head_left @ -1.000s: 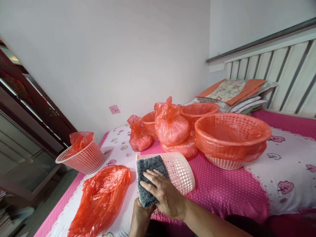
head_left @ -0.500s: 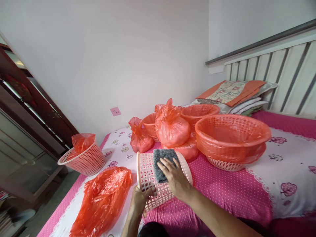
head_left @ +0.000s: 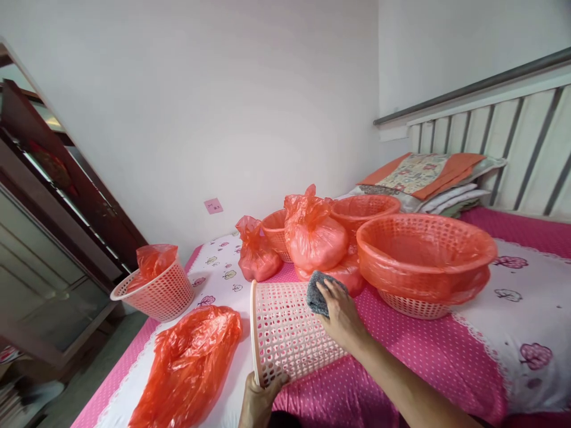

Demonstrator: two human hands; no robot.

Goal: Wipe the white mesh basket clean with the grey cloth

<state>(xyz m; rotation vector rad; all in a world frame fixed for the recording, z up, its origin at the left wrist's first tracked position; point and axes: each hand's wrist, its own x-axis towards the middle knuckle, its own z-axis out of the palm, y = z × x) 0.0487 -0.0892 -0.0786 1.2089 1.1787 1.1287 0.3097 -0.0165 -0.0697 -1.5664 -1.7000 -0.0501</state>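
Note:
A pale pink plastic basket (head_left: 285,327) with a lattice of holes lies on its side in front of me, its rim facing left. My left hand (head_left: 262,397) grips that rim at the lower end, thumb against the outer wall. On the basket's far right part, near its base, my right hand (head_left: 342,316) presses a folded dark grey cloth (head_left: 317,296), fingers closed over it. Left of the basket a crumpled red plastic bag (head_left: 191,365) is spread on the bed.
Tied red bags (head_left: 316,241) with full contents stand behind the basket. To the right is a bag-lined basket (head_left: 423,291), with another lined basket (head_left: 366,205) behind. A smaller basket (head_left: 165,294) holding a red bag sits at left. Folded bedding (head_left: 423,172) lies by the headboard.
My right hand has slid the cloth right, from the basket's middle toward its base, and the cloth is more bunched. My left hand sits slightly lower in view, still on the rim.

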